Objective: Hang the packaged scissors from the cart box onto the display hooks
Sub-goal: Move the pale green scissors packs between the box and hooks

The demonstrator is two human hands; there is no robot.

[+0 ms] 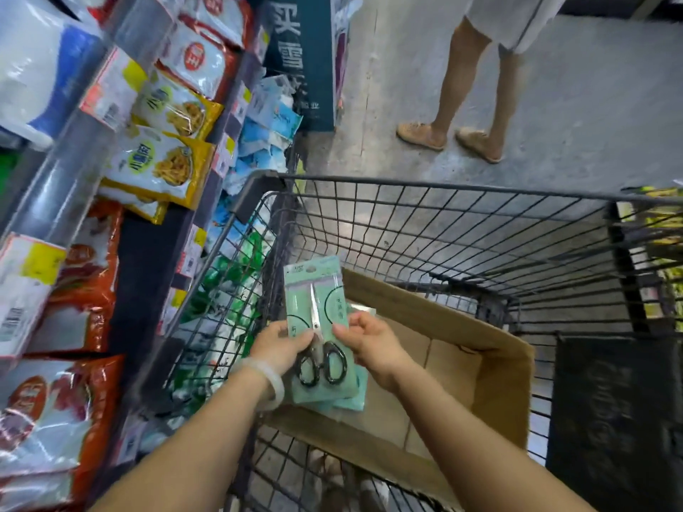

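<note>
Both hands pinch the packaged scissors (318, 327) above the cardboard box (491, 367): left hand (281, 349) on one edge, right hand (369, 345) opposite. The pack's long axis points away, hang hole farthest from the hands. No display hooks are identifiable.

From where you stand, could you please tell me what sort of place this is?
Most likely a supermarket aisle: shelves of bagged snacks with price tags, a wire shopping cart, and both hands holding packaged scissors over a cardboard box.

The black wire cart (462, 230) walls hem the open brown cardboard box (491, 367), crowded shelves of snack bags (162, 164) press left, open above
</note>
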